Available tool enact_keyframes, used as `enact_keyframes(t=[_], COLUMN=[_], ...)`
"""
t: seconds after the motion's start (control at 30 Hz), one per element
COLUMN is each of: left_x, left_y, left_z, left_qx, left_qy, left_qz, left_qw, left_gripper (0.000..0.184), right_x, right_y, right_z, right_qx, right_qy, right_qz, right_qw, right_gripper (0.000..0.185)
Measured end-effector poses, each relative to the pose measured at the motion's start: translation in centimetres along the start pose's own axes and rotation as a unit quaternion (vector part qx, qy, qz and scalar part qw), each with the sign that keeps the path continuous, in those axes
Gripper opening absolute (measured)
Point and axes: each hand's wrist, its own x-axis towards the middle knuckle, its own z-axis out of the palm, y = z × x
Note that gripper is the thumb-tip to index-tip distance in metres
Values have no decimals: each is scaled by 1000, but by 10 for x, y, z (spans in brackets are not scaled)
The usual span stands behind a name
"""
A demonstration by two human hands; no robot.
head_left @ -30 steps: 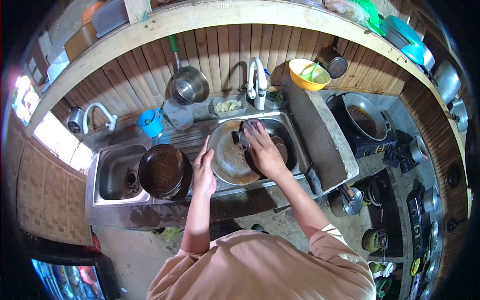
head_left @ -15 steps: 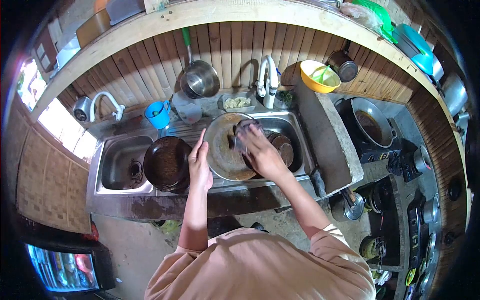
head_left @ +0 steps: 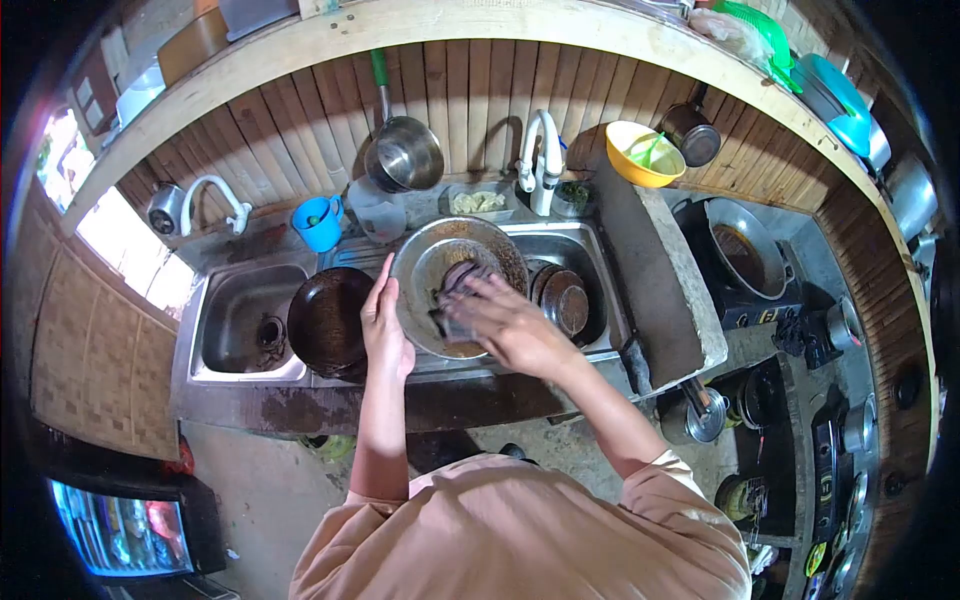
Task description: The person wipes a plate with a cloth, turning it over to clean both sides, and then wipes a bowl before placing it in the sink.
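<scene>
A round metal basin point(head_left: 412, 262) with brownish stains on its inside is held tilted over the sink's middle and right side. My left hand point(head_left: 389, 330) grips its left rim, thumb and fingers around the edge. Inside the basin, my right hand point(head_left: 525, 338) presses a dark, crumpled scrubbing cloth point(head_left: 462, 282) against the surface; its fingers are partly blurred by motion. A dark brown round pan point(head_left: 326, 312) sits just left of my left hand on the drainboard. Right of the basin, browned pots point(head_left: 566, 304) lie in the right sink bowl point(head_left: 600, 255).
Behind stand a blue mug point(head_left: 318, 228), a clear plastic container point(head_left: 378, 215), a tray of pale pieces point(head_left: 478, 203) and a white faucet point(head_left: 543, 165). A concrete divider point(head_left: 660, 280) rises at right, with a yellow bowl point(head_left: 625, 160) on top. Beyond is a wok point(head_left: 745, 250).
My right hand and the cloth have moved left and down across the inside of the basin. The basin has shifted slightly left and its tilt has changed, with my left hand still on its rim.
</scene>
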Motion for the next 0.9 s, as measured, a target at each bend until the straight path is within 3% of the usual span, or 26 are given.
enact_keyframes(t=[0.1, 0.2, 0.3, 0.47, 0.6, 0.73, 0.83, 0.9], left_x=[4, 1, -9, -20, -26, -34, -33, -36], left_y=[10, 23, 43, 54, 40, 45, 52, 55], left_z=[-12, -16, -14, -35, -71, -100, -125, -134], left_qx=[45, 55, -8, 40, 115, 204, 413, 511], left_qy=[-7, 8, 63, 176, 202, 260, 271, 288], left_qz=[26, 39, 36, 65, 150, 156, 253, 235], left_qw=[999, 998, 997, 981, 961, 931, 832, 775], left_gripper=[41, 42, 43, 25, 23, 19, 28, 35], right_x=[1, 13, 22, 27, 35, 43, 52, 61], right_y=[22, 30, 18, -4, -11, -9, -11, -13], right_z=[-8, -3, -1, 36, 68, 97, 117, 125], right_qx=[-68, -29, 101, 239, 303, 331, 384, 413], right_qy=[48, 177, 241, 219, 199, 175, 146, 126], right_qz=[51, 113, 200, 235, 244, 257, 302, 327], right_qw=[995, 977, 944, 917, 899, 891, 860, 841], right_gripper=[51, 44, 36, 32, 39, 37, 33, 31])
